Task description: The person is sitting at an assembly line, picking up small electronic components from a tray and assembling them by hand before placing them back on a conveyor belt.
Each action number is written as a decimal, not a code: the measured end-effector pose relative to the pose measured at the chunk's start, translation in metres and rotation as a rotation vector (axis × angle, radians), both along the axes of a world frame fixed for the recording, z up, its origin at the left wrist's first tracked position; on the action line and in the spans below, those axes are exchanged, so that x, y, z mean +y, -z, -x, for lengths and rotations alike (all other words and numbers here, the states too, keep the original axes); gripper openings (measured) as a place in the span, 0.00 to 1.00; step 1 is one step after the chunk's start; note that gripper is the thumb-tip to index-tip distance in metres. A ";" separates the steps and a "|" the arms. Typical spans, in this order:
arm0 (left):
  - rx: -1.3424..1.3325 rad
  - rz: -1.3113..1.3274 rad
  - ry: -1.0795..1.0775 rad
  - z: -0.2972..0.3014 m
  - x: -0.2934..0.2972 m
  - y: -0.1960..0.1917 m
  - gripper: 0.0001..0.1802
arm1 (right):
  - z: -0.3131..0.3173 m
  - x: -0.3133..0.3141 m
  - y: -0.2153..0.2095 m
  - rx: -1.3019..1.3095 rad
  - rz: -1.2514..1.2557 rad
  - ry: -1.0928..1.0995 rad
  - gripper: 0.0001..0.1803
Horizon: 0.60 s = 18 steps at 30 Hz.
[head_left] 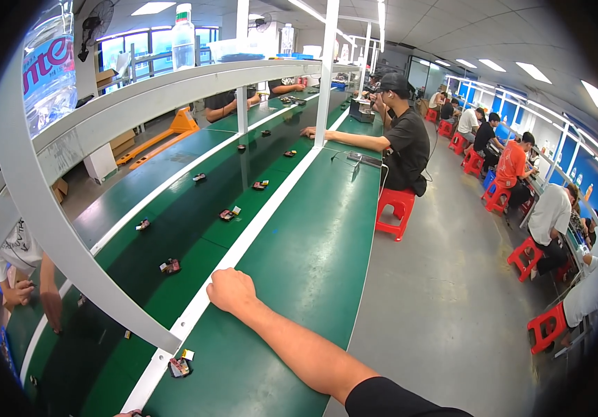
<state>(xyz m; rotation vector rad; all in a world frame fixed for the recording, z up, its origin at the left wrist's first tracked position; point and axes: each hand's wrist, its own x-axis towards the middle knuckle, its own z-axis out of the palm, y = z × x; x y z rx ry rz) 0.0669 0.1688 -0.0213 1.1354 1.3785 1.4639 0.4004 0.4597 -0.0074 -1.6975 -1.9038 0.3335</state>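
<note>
One hand, the right hand (231, 290), rests curled, seemingly empty, on the white rail (257, 229) edging the green bench (306, 257); a small part (179, 366) lies nearby. Left hand is barely visible at the bottom edge.

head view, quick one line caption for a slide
A right hand rests as a fist on the white rail beside a green conveyor belt carrying small parts.
</note>
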 end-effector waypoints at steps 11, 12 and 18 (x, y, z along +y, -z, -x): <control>0.023 0.010 0.000 0.000 0.001 0.000 0.11 | -0.002 0.003 0.001 -0.013 0.016 -0.002 0.12; 0.023 0.010 0.000 0.000 0.002 0.000 0.11 | -0.002 0.004 0.002 -0.013 0.016 -0.002 0.12; 0.032 -0.001 0.007 -0.001 0.002 -0.002 0.11 | -0.002 0.004 0.001 -0.018 0.009 -0.005 0.12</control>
